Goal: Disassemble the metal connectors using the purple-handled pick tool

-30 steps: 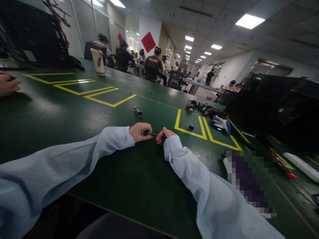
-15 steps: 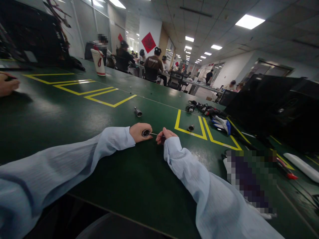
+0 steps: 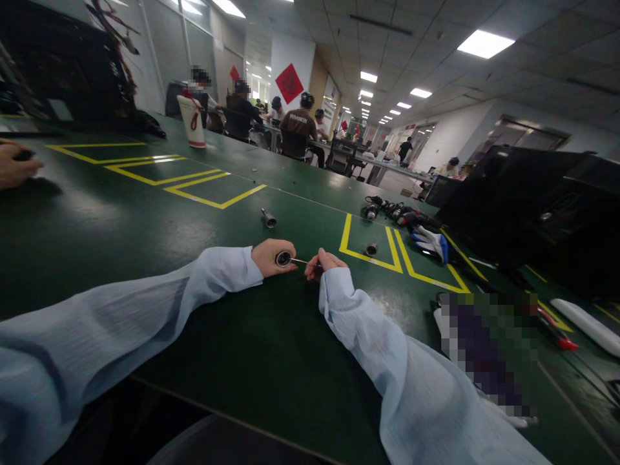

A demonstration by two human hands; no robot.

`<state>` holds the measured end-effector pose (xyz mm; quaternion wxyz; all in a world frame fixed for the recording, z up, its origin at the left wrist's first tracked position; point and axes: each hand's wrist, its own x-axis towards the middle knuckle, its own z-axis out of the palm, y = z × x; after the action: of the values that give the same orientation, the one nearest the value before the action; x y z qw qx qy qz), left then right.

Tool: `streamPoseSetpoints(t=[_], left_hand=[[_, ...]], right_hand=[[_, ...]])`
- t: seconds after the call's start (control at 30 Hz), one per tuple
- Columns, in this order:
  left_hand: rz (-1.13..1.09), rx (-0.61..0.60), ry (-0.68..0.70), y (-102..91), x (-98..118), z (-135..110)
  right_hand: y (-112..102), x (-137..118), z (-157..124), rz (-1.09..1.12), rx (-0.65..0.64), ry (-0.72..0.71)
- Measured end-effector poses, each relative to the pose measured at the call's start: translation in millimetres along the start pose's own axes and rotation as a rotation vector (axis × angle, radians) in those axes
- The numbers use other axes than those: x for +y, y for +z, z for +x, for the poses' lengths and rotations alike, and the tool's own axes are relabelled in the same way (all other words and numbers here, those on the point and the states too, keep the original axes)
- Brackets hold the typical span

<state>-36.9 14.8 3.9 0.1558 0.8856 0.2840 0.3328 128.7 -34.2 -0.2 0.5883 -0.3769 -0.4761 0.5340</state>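
Note:
My left hand is wrapped round a small round metal part, whose dark open end faces me. In my right hand is a thin-shafted screwdriver; its handle is mostly hidden by the fingers. The bright shaft reaches left to the rim of the metal part; whether its tip touches a screw cannot be made out. Beyond my left hand a metal piece with a narrow stem and a wide cup-shaped end lies on the green table. A short metal cylinder rests inside a yellow tape outline.
Cables with metal connectors and a blue-white glove lie right of centre. Red-handled pliers are at far right. A white cup stands at back left. Another person's hand is at the left edge.
My right hand has shifted very slightly right, while my left hand stays put. The other person's hand at the left edge has moved a little further into view.

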Motion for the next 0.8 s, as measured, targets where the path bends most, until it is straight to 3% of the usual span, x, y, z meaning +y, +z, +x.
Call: streamPoseSetpoints(t=[0.23, 0.53, 0.67, 0.8], left_hand=[[0.202, -0.067, 0.002, -2.3, -1.9, -0.5], [0.09, 0.0, 0.018, -1.7, 2.1, 1.2], [0.023, 0.064, -0.008, 0.3, 1.8, 1.3], [0.058, 0.048, -0.012, -0.6, 2.4, 0.9]], right_hand=[[10.1, -5.4, -15.3, -0.343, 0.044, -0.234], [-1.3, 0.1, 2.0, 0.002, -0.071, 0.062], [-2.0, 2.6, 4.1, 0.108, -0.091, 0.097], [1.2, 1.3, 2.0, 0.097, -0.066, 0.058]])
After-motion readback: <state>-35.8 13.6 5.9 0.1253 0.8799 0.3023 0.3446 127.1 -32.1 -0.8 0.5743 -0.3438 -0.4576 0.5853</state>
